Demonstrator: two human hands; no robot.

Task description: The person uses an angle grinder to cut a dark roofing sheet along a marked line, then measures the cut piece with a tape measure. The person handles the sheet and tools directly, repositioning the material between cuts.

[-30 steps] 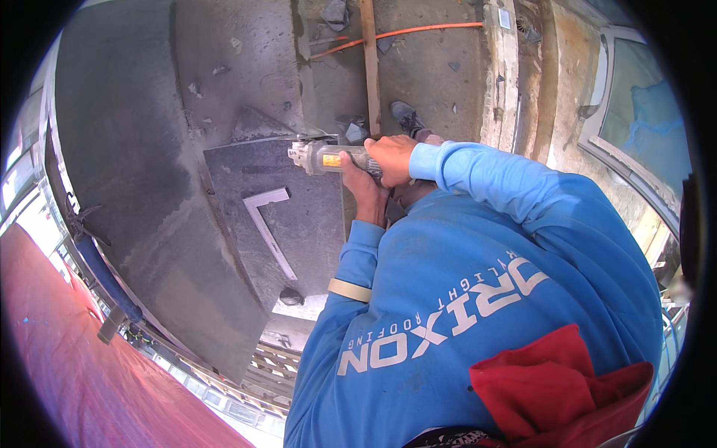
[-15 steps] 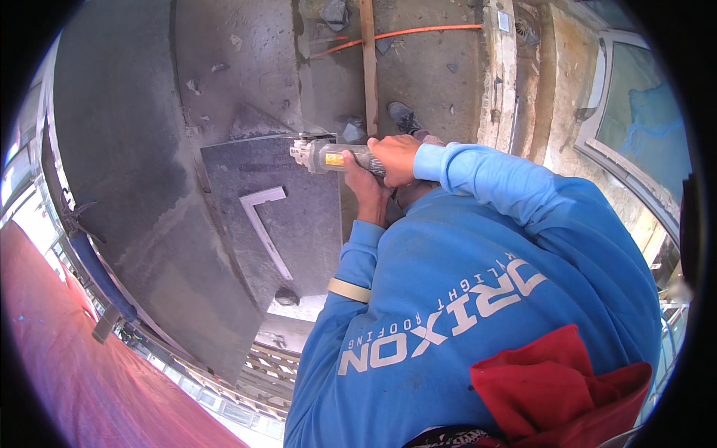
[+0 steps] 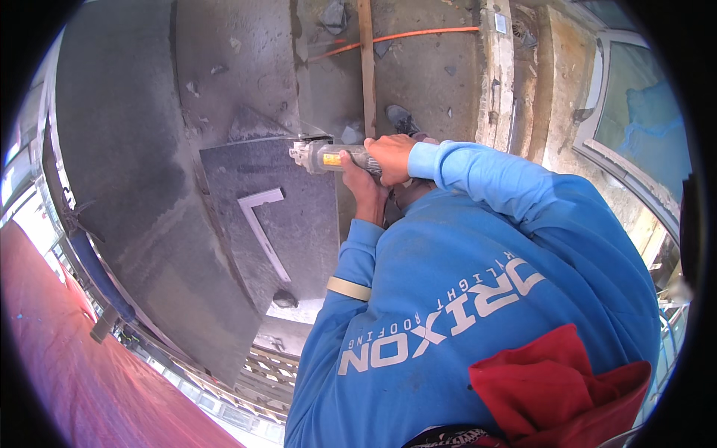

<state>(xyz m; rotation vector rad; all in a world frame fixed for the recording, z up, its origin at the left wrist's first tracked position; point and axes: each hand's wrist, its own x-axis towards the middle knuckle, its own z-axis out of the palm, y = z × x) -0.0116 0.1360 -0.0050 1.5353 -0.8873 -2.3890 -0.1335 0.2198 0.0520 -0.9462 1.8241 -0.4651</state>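
Now, right hand (image 3: 388,157): it is closing fully round the body of the grinder (image 3: 328,157), fingers wrapping over the top.
Left hand (image 3: 364,196): it is gripping the same tool from underneath, just behind the right hand, fingers curled shut.
Grinder: it is lying level in both hands, its head pointing away from the grip and meeting the top edge of the slab (image 3: 299,224).
Slab: dark grey stone, it is spreading out below and ahead of the grip.
Square (image 3: 261,224): a white L-shaped piece is lying on the slab, well below the grinder's head.
Cable (image 3: 418,33): an orange line is running across the concrete far beyond the hands.
Shoe (image 3: 402,119): it is showing just past the right hand.
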